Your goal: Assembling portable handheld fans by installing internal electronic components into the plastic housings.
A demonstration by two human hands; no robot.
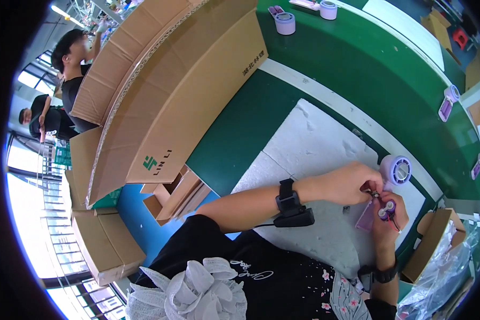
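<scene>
My left hand (pixel 352 184) has its fingertips pinched together on a small dark part whose kind I cannot make out. Against those fingertips, my right hand (pixel 393 224) closes round a purple pair of batteries (pixel 386 210) with thin wires. Just beyond the fingers lies a lilac handheld fan (pixel 396 169), its round grille facing up; hands hide part of its handle. A pinkish see-through plastic piece (pixel 365 220) shows beside my right hand. Both hands are above a white foam sheet (pixel 314 133).
More lilac fans (pixel 285 24) stand or lie along the green conveyor belt (pixel 357 58). A big cardboard carton (pixel 197 106) rises at the left. To the right is an open cardboard box (pixel 432 242) with clear plastic bags (pixel 442 277). Two people (pixel 72 69) are in the left background.
</scene>
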